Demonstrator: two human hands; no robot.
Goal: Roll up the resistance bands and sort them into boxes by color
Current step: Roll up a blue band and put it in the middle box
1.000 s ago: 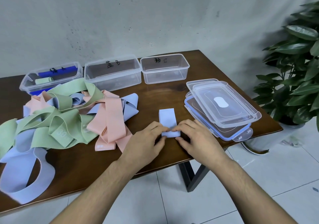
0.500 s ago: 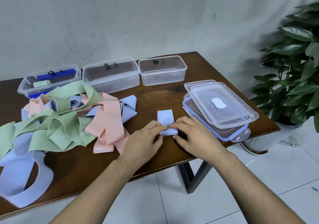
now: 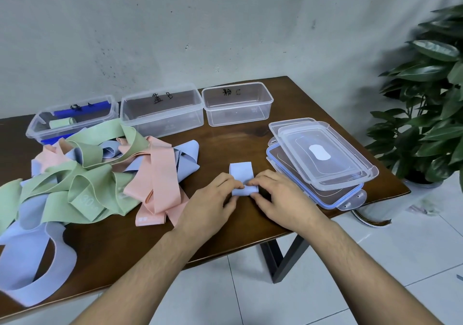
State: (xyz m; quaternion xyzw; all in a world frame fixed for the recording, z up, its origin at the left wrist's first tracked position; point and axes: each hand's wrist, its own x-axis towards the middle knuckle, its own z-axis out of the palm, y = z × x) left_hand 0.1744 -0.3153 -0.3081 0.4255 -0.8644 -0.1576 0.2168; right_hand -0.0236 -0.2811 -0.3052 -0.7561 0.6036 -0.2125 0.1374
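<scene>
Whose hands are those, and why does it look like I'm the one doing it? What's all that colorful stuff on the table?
The camera sits on a person's head and looks down, so you see their arms as if they were yours. The left hand and right hand are pinching a light blue stretchy band, rolling it up on the brown table. To the left lies a tangled pile of bands in green, pink and blue. At the back stand three clear boxes: the left box already holds a green roll, the middle box and right box look empty. The stack of lids lies to the right.
</scene>
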